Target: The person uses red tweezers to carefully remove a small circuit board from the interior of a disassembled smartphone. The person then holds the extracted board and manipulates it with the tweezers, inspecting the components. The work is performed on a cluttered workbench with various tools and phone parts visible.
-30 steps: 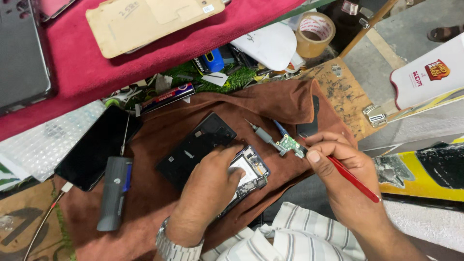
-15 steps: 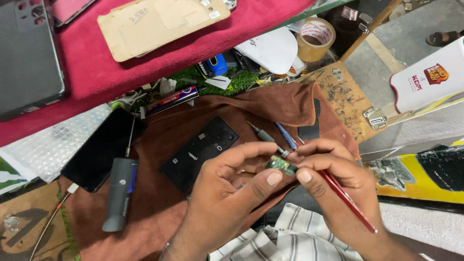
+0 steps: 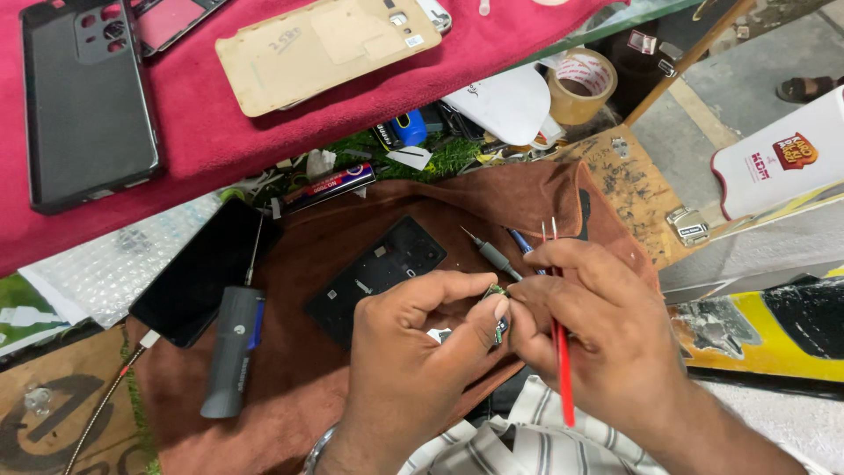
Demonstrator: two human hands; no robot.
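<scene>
Pinching a small green circuit board (image 3: 498, 310) at lower centre of the frame, left hand (image 3: 413, 352) and right hand (image 3: 607, 325) meeting fingertip to fingertip over the brown cloth (image 3: 316, 387). Left hand curled, thumb and forefinger closed on the board's near edge. Right hand closed too, fingertips on the board's other side, and gripping red tweezers (image 3: 561, 352) that run from two points above the knuckles down past the wrist. Board mostly hidden between the fingers, only a sliver showing.

Just left of the hands, lying on the cloth, a black phone frame (image 3: 374, 273). Peeking out above the right hand, a grey-tipped screwdriver (image 3: 489, 251) and a blue-handled tool (image 3: 519, 241). Further left, a grey electric screwdriver (image 3: 233, 347) beside a dark phone (image 3: 198, 273) with a cable plugged in. Across the upper left, a red cloth (image 3: 202, 132) carrying a black phone case (image 3: 88, 101) and a tan back panel (image 3: 325, 48). At upper right, a roll of brown tape (image 3: 582, 85).
</scene>
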